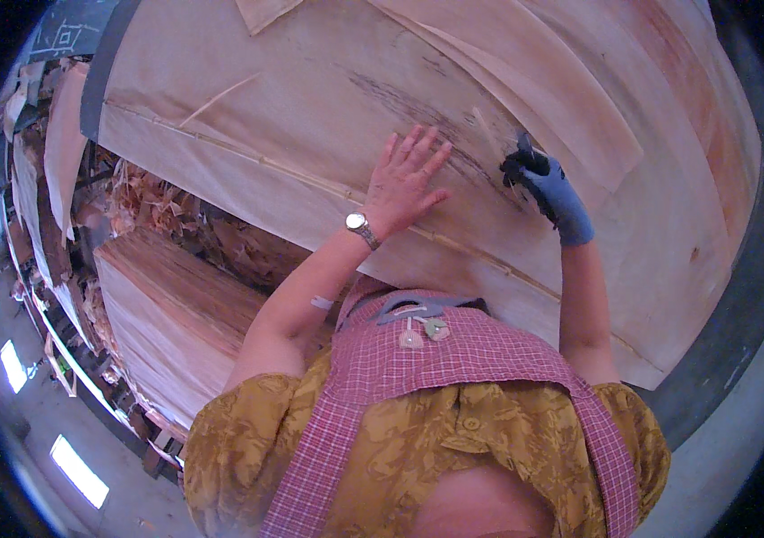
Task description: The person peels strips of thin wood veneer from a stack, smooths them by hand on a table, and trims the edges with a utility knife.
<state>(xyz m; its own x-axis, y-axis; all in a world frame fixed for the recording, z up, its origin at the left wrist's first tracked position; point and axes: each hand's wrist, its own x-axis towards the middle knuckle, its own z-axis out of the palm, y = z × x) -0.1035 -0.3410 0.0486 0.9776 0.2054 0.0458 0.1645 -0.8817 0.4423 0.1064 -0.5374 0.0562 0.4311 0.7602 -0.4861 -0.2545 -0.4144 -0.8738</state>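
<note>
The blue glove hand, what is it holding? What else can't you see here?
- Right hand in the blue fabric glove, head view: a small dark thing sits in its grip; the glove hides what it is.
- Pale thin wood veneer sheet: far end cut off by the top edge.
- Left hand: the palm's underside lies flat on the sheet, unseen.

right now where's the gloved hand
In the head view, the right hand, in a blue glove, is right of centre on the wide pale veneer sheet, just right of the bare left hand pressed flat on it.
</note>
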